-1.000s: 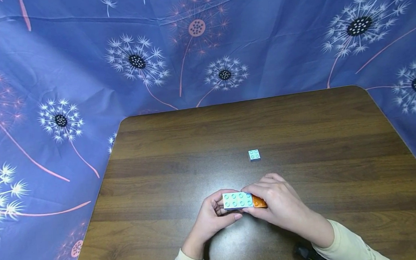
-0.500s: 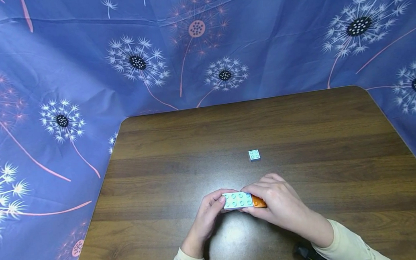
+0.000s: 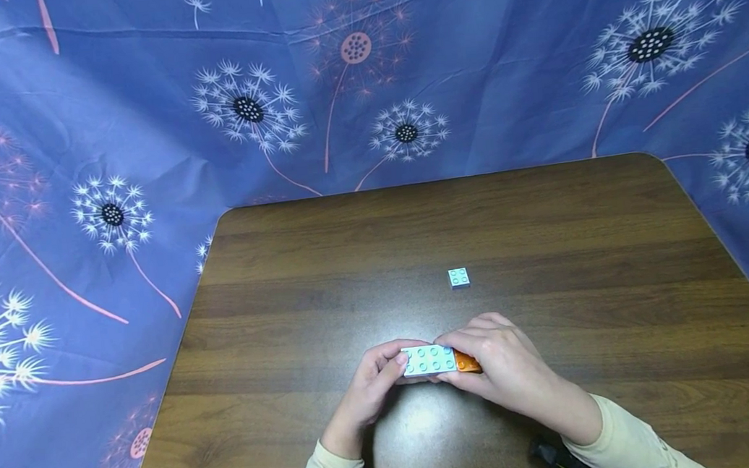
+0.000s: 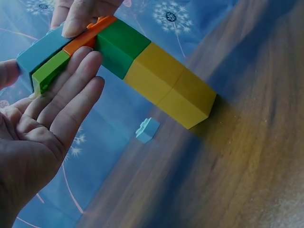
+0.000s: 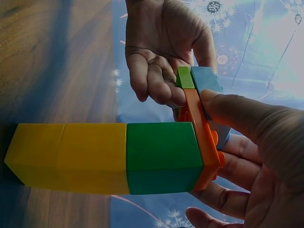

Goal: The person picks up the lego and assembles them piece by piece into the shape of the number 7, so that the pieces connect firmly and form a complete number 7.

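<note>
A toy brick tower stands on the table, built of two yellow bricks, a green brick and a flat orange brick across the top. Overhanging to the left are a small lime brick and, above, a long light blue brick. My left hand holds the overhanging end, thumb at the light blue brick's end and fingers beneath the lime brick. With thumb and fingers, my right hand grips the light blue brick's right part beside the orange one. In the head view, the hands and top bricks hide the column.
A small square light blue brick lies apart on the wooden table, beyond the hands. Behind the table hangs a blue cloth with a dandelion print. Dark straps are around the wrists.
My left thumb has come up from in front of the light blue brick onto its left end. My right hand keeps its grip, and the bricks have hardly moved.
</note>
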A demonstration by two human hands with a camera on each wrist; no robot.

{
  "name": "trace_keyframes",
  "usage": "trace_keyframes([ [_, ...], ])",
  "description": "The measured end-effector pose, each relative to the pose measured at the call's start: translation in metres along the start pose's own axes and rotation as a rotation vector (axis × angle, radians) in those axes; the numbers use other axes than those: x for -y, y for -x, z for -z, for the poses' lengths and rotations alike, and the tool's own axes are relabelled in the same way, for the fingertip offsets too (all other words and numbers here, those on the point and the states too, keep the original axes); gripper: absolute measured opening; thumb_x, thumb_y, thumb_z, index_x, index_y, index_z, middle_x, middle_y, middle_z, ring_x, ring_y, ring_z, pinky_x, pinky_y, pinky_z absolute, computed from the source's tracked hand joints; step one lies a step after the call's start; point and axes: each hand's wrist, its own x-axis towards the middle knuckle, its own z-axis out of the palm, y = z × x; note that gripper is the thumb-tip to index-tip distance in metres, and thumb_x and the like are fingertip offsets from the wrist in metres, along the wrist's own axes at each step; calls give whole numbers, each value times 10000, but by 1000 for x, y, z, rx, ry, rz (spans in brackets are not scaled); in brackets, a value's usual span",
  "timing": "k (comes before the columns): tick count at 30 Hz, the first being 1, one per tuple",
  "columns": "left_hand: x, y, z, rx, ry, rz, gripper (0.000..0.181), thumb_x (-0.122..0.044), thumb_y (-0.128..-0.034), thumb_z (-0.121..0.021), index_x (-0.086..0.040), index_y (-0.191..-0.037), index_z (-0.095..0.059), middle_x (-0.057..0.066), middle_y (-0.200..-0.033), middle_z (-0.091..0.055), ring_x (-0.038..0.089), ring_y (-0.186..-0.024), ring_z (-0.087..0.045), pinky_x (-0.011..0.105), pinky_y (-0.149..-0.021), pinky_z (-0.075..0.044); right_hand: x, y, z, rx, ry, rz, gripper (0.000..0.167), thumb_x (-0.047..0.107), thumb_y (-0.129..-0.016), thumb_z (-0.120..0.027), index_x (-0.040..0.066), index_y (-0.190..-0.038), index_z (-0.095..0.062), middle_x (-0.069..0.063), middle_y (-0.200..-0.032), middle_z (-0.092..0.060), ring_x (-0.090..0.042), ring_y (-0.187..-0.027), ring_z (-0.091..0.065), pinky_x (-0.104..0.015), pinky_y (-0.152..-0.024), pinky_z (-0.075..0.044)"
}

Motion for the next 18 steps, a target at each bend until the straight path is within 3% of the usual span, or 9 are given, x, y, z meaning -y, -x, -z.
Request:
trace_keyframes([
  [12,1,0,0,8,57,4,368,5,-1005,-324,287,-1228,-403,512,-1057,-487,191,-986,-674,360,-898,-527,0,0,0,6,14,-1,372,341,-664,-870,186,-962,-712,129,-804,-650,-65,-762,-599,-367,-795,-475],
  [15,2,1,-1,3,67,6,366,8,-1000,-331,287,-1225,-404,425,-1082,-564,200,-988,-675,358,-900,-525,0,1,1,6,10,-4,374,350,-664,-868,186,-962,-714,132,-797,-644,-68,-766,-597,-365,-797,-473],
  [18,2,1,-1,-17,64,19,368,-6,-1003,-346,285,-1219,-411,231,-1113,-657,186,-997,-672,330,-896,-526,-1,2,0,3,2,-8,374,349,-663,-867,184,-963,-717,132,-791,-640,-71,-766,-596,-366,-796,-472],
])
